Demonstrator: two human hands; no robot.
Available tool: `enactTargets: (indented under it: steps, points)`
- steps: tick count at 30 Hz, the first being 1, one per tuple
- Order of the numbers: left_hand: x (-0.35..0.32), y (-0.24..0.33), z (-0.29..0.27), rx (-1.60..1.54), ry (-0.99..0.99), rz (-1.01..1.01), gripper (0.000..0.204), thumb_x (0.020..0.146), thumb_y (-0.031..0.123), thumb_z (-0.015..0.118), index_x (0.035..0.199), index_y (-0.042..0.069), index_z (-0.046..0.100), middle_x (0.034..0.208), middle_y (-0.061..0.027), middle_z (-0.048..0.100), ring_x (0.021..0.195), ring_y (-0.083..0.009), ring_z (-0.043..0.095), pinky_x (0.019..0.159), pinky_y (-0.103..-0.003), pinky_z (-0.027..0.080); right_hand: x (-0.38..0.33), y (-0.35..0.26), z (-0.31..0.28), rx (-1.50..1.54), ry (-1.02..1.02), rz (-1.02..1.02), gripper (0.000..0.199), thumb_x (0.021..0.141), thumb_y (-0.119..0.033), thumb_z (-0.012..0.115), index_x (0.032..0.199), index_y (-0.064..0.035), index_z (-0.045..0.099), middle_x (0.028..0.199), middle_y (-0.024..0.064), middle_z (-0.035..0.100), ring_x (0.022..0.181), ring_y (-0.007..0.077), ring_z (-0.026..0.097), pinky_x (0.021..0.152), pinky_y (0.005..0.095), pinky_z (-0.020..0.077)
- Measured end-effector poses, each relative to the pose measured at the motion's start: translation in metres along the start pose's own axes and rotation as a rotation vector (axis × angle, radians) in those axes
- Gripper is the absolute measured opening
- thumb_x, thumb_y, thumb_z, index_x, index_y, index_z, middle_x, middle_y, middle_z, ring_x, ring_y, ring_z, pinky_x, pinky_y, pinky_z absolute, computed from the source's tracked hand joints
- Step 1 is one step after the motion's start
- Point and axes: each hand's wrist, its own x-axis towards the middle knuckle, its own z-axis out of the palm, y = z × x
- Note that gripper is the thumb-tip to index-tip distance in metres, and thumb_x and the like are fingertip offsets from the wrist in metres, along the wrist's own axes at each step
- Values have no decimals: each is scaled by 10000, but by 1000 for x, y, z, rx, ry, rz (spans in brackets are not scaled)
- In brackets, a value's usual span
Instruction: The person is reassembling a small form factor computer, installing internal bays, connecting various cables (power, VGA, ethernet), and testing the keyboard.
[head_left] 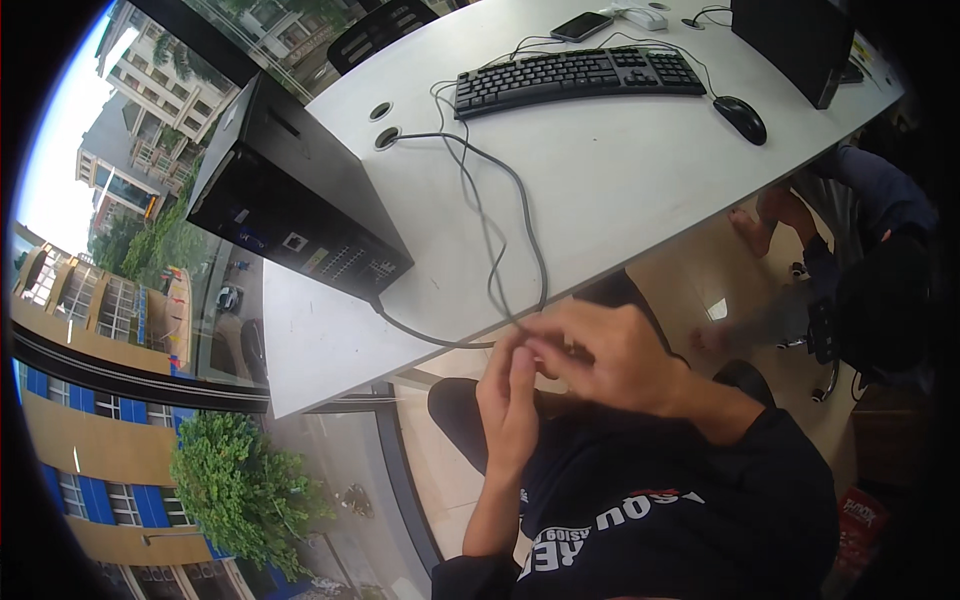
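From the head camera, I see the person sitting close to the desk (610,175), both hands raised at its near edge, in front of the chest. The thin cable (484,214) they are busy with comes from beside the left end of the black keyboard (580,80). Its long axis runs toward the person, drifting right down the white top, with a kink to the left before it slants right into the fingers. Its tip is hidden there, so I can't say which way that points.

The right hand (612,350) is pinching the cable, thumb and forefinger drawn together, the back of the hand turned up. The left hand (508,405) comes up from below, fingertips meeting the right ones, thumb pointing away from the body; whether it grips anything I cannot tell.

A thicker cable (527,200) leaves a round desk hole and curves down just right of the thin one. Another cord (430,340) bends from the back of the black computer tower (300,205) toward the hands. The tower's port side faces the person. The mouse (740,120) lies right of the keyboard.
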Motion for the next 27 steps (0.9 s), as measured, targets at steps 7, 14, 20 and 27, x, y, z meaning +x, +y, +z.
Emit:
enactTargets:
  steps: [7, 14, 20, 27]
  points:
    - [8, 21, -31, -267, 118, -40, 283, 1073, 200, 546, 1142, -58, 639, 998, -210, 755, 882, -259, 731, 845, -341, 544, -45, -12, 18, 463, -213, 291, 232, 944, -120, 712, 1160, -35, 721, 1008, 150, 754, 752, 277, 731, 671, 331, 576]
    - [12, 32, -82, -681, 231, -42, 304, 1085, 246, 505, 1184, -20, 615, 888, -135, 751, 688, -243, 679, 699, -347, 537, -50, -4, 19, 480, -433, 173, 261, 978, -184, 681, 1206, -63, 721, 1027, 148, 764, 788, 299, 741, 717, 381, 579]
    - [-17, 33, -66, -314, 101, -56, 325, 1107, 232, 417, 1114, -52, 575, 856, -250, 740, 790, -356, 725, 780, -436, 544, -42, -4, 14, 603, -623, 321, 263, 983, -226, 671, 1186, -68, 725, 951, 113, 778, 807, 261, 749, 711, 362, 570]
    - [-47, 49, -87, -151, -273, 359, 303, 1091, 172, 363, 1013, -40, 565, 691, -243, 708, 609, -365, 707, 690, -432, 509, -45, -3, 18, 623, -742, 140, 261, 975, -231, 684, 1177, -70, 727, 910, 99, 780, 758, 213, 734, 670, 326, 542]
